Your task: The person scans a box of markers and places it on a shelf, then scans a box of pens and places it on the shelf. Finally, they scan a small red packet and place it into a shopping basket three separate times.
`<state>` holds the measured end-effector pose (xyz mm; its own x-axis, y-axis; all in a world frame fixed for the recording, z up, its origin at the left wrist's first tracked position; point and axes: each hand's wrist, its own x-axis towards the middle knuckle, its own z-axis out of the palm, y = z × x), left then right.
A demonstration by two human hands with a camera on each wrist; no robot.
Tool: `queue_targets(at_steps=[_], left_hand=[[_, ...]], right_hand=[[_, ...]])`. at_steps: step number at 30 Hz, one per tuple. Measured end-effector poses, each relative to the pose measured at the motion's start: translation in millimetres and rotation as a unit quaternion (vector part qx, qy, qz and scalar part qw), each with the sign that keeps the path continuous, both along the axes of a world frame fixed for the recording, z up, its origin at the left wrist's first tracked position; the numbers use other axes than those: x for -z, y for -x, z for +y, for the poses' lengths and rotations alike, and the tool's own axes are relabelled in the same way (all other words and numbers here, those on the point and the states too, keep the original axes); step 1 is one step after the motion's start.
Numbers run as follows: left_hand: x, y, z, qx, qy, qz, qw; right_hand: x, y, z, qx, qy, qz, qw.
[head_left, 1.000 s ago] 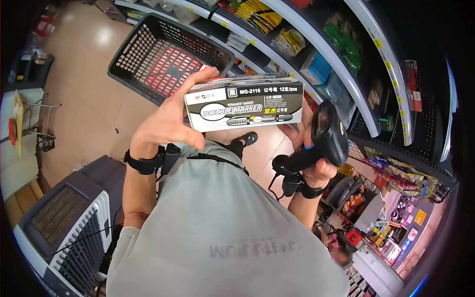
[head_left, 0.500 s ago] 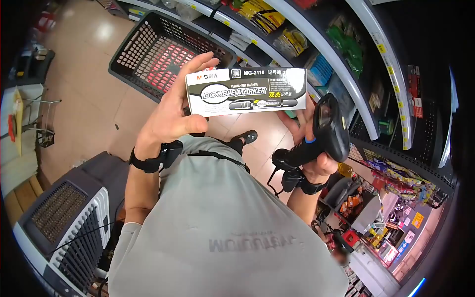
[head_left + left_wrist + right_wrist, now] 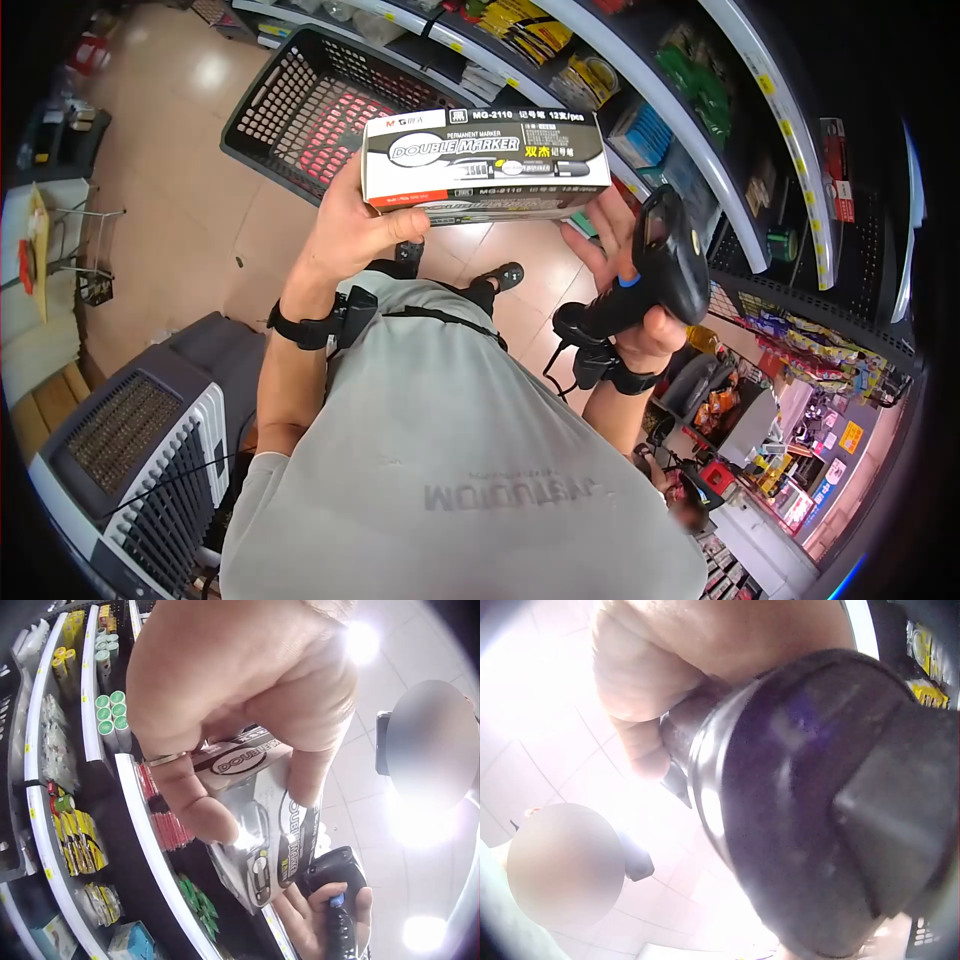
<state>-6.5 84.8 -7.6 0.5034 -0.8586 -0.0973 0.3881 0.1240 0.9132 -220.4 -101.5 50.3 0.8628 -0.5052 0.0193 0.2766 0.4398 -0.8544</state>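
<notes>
A white and black marker box (image 3: 485,155) is tilted so its printed front and one long side both show in the head view. My left hand (image 3: 360,225) grips its left end, thumb along the lower edge; in the left wrist view the fingers and thumb of that hand (image 3: 240,697) clasp the box (image 3: 262,817). A black handheld scanner (image 3: 650,270) stays in my right hand (image 3: 635,320), thumb round the handle, some fingers stretched toward the box's right end. Whether those fingers touch the box, I cannot tell. The scanner (image 3: 802,795) fills much of the right wrist view.
A dark plastic basket (image 3: 250,130) stands on the floor beyond the box, beside the shelves (image 3: 640,60) of packaged goods. At the lower left is a grey and white appliance (image 3: 150,430). Another person (image 3: 685,500) is partly visible at the lower right.
The box first rose, then its top tipped away, so a long side beneath the printed front came into view. Both hands keep their holds; the right hand and scanner have hardly moved.
</notes>
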Motion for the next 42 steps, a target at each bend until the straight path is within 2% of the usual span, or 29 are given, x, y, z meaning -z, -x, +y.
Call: queue_targets(at_steps=[3, 6, 9, 11, 13, 15, 16, 17, 19, 20, 23, 25, 27, 34, 37, 42], left_hand=[[0, 8, -4, -0.048, 0.018, -0.005, 0.999], [2, 7, -2, -0.019, 0.003, 0.012, 1.0], [1, 10, 1, -0.036, 0.0, 0.051, 0.998], [2, 12, 0, -0.05, -0.01, 0.05, 0.997], [1, 14, -2, -0.106, -0.013, 0.063, 0.992], [2, 14, 1, -0.107, -0.02, 0.067, 0.992], [4, 14, 1, -0.109, -0.01, 0.071, 0.991], [5, 14, 1, -0.112, -0.001, 0.075, 0.991], [3, 17, 1, -0.12, 0.0, 0.076, 0.99], [3, 17, 1, -0.128, 0.001, 0.078, 0.989], [4, 19, 2, -0.13, 0.003, 0.075, 0.989], [3, 20, 2, -0.13, 0.003, 0.072, 0.989], [3, 20, 3, -0.13, 0.002, 0.07, 0.989], [5, 22, 2, -0.116, 0.007, 0.072, 0.991], [5, 23, 1, -0.107, 0.009, 0.079, 0.991], [7, 23, -1, -0.105, 0.011, 0.084, 0.991]], right_hand=[[-8, 1, 3, 0.012, 0.034, 0.04, 0.999], [-10, 5, 4, 0.012, 0.05, 0.041, 0.998], [-14, 9, 7, 0.017, 0.088, 0.056, 0.994], [-17, 11, 9, 0.002, 0.177, 0.085, 0.98], [-19, 13, 11, 0.002, 0.238, 0.103, 0.966], [-15, 19, 12, -0.02, 0.261, 0.125, 0.957], [-17, 20, 21, 0.01, 0.209, 0.144, 0.967], [-15, 16, 26, 0.039, 0.228, 0.156, 0.96], [-16, 25, 31, 0.037, 0.281, 0.282, 0.917], [-12, 26, 32, 0.047, 0.342, 0.286, 0.894], [-15, 25, 38, 0.032, 0.354, 0.334, 0.873], [-15, 23, 38, 0.034, 0.351, 0.333, 0.874], [-13, 24, 38, 0.06, 0.432, 0.277, 0.856], [-11, 27, 39, 0.086, 0.439, 0.284, 0.848], [-13, 27, 40, 0.09, 0.404, 0.309, 0.856], [-11, 30, 36, 0.081, 0.424, 0.328, 0.84]])
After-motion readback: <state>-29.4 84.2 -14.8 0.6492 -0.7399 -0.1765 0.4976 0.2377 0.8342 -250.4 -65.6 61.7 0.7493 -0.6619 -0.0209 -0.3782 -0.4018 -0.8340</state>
